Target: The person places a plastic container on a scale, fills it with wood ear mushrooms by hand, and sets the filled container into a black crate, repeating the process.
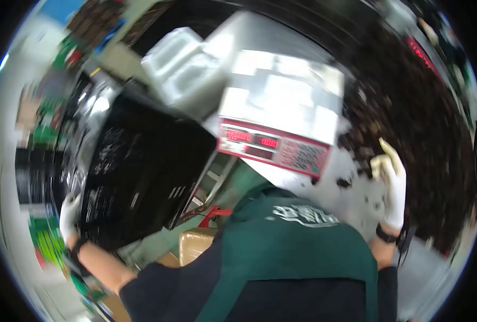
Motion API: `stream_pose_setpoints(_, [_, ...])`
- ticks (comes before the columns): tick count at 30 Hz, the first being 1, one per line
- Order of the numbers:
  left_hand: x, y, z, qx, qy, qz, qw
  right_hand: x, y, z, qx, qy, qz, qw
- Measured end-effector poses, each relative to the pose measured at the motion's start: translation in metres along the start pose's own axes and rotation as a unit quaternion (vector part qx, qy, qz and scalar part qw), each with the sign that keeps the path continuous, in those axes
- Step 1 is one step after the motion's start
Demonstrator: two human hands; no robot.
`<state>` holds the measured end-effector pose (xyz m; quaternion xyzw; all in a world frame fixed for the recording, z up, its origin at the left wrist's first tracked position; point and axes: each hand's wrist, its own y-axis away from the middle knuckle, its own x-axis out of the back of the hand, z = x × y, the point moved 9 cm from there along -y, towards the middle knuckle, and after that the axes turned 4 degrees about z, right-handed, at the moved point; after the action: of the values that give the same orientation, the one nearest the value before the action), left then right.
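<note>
My left hand [70, 219], in a white glove, grips the lower left edge of a large black bag [141, 172] that hangs open and tilted in front of me. My right hand [390, 182], also in a white glove, reaches out to the right with fingers apart, resting on a white surface [356, 204] strewn with dark bits. It holds nothing that I can make out. A weighing scale [275, 146] with red digits and a steel pan stands between the two hands. The picture is blurred by motion.
A big heap of dark brown loose material [415, 112] fills the right side. Pale plastic trays [182, 61] are stacked behind the scale. My green apron [297, 252] covers the bottom middle. A cardboard box [195, 244] and a red frame [211, 214] sit below the scale.
</note>
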<state>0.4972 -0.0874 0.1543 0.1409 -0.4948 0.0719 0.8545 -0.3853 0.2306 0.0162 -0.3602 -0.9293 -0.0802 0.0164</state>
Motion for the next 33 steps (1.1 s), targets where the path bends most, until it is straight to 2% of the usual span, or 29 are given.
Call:
stream_pose_setpoints(1, [-0.007,0.019,0.045,0.015,-0.015,-0.021,1.000,0.012,0.007,0.004,-0.010,-0.012,0.021,1.000])
stream_pose_setpoints(2, [0.001,0.030,0.086,-0.060,-0.047,0.083,0.994,0.025,0.014,0.008,-0.023,0.001,0.046,0.999])
stream_pose_setpoints(3, [0.002,0.045,0.140,-0.102,-0.137,0.183,0.968,0.038,0.023,0.010,-0.029,0.026,0.070,0.997])
stream_pose_setpoints(4, [-0.006,0.070,0.198,-0.149,-0.211,0.288,0.922,0.049,0.031,0.012,-0.033,0.043,0.076,0.996])
stream_pose_setpoints(6, [-0.074,0.135,0.310,-0.350,-0.034,0.324,0.878,0.068,0.046,0.026,-0.049,0.095,0.111,0.988])
stream_pose_setpoints(7, [-0.120,0.154,0.348,-0.444,0.030,0.263,0.856,0.069,0.055,0.028,-0.045,0.126,0.117,0.984])
stream_pose_setpoints(8, [-0.170,0.180,0.388,-0.546,-0.031,0.214,0.809,0.073,0.062,0.039,-0.036,0.140,0.137,0.980])
stream_pose_setpoints(9, [-0.218,0.194,0.423,-0.562,-0.070,0.141,0.812,0.074,0.068,0.046,-0.041,0.232,0.141,0.962])
stream_pose_setpoints(10, [-0.256,0.177,0.437,-0.521,-0.068,0.073,0.848,0.074,0.076,0.054,-0.043,0.321,0.141,0.936])
stream_pose_setpoints(11, [-0.286,0.150,0.444,-0.562,-0.082,0.050,0.821,0.072,0.085,0.066,0.012,0.381,0.147,0.913])
stream_pose_setpoints(12, [-0.308,0.115,0.447,-0.566,-0.122,0.077,0.812,0.068,0.092,0.071,0.068,0.440,0.151,0.883])
stream_pose_setpoints(13, [-0.331,0.061,0.440,-0.560,-0.187,0.125,0.797,0.061,0.099,0.071,0.066,0.457,0.144,0.875])
stream_pose_setpoints(14, [-0.352,0.034,0.433,-0.568,-0.187,0.096,0.796,0.055,0.104,0.073,0.068,0.442,0.144,0.883])
stream_pose_setpoints(16, [-0.384,0.000,0.414,-0.498,-0.242,0.032,0.832,0.035,0.104,0.082,0.054,0.414,0.133,0.899])
stream_pose_setpoints(19, [-0.368,0.018,0.423,-0.497,-0.248,0.086,0.827,-0.005,0.085,0.087,0.096,0.380,0.113,0.913])
stream_pose_setpoints(22, [-0.358,0.021,0.432,-0.495,-0.215,0.080,0.838,-0.039,0.062,0.091,0.221,0.424,0.100,0.872])
stream_pose_setpoints(25, [-0.344,0.022,0.435,-0.434,-0.136,0.043,0.890,-0.044,0.040,0.115,0.201,0.445,0.017,0.872])
stream_pose_setpoints(27, [-0.341,0.012,0.432,-0.379,-0.133,0.012,0.916,-0.026,0.029,0.106,0.241,0.404,0.067,0.880])
stream_pose_setpoints(29, [-0.323,-0.003,0.426,-0.399,-0.082,0.057,0.911,0.000,0.011,0.087,0.271,0.390,0.135,0.870])
stream_pose_setpoints(30, [-0.317,-0.007,0.423,-0.409,-0.057,0.078,0.907,0.021,-0.003,0.083,0.223,0.335,0.191,0.895])
stream_pose_setpoints(31, [-0.303,0.005,0.428,-0.405,-0.032,0.123,0.905,0.034,-0.020,0.080,0.214,0.352,0.206,0.888])
stream_pose_setpoints(32, [-0.294,0.022,0.432,-0.401,0.049,0.116,0.907,0.047,-0.038,0.076,0.204,0.369,0.220,0.880])
stream_pose_setpoints(33, [-0.288,0.054,0.445,-0.424,0.054,0.154,0.891,0.049,-0.054,0.061,0.218,0.396,0.208,0.867])
